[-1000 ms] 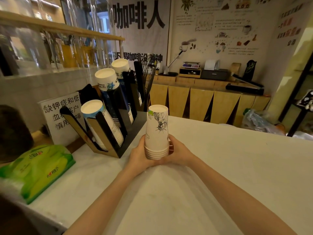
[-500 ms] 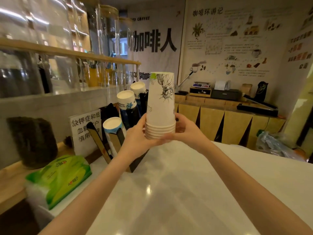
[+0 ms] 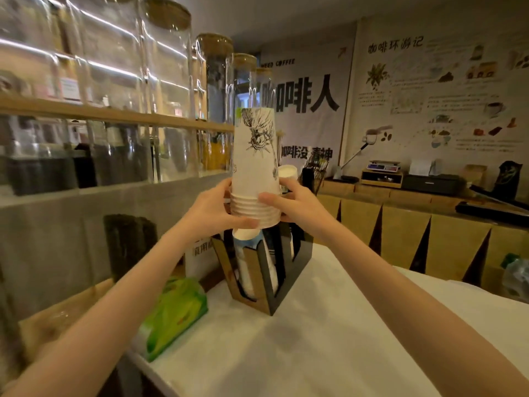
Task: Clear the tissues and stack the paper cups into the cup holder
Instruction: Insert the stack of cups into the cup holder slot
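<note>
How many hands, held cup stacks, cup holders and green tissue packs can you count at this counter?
Hands: 2, left hand and right hand
Held cup stack: 1
Cup holder: 1
Green tissue pack: 1
Total: 5

Head-level, forward over white counter (image 3: 329,353)

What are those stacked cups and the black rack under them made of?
Stacked cups: apparently paper, matte white with an inked drawing and rolled rims at the bottom end. Rack: probably thin black sheet, metal or plastic, with tan panels that may be wood or card; too blurred to say.
</note>
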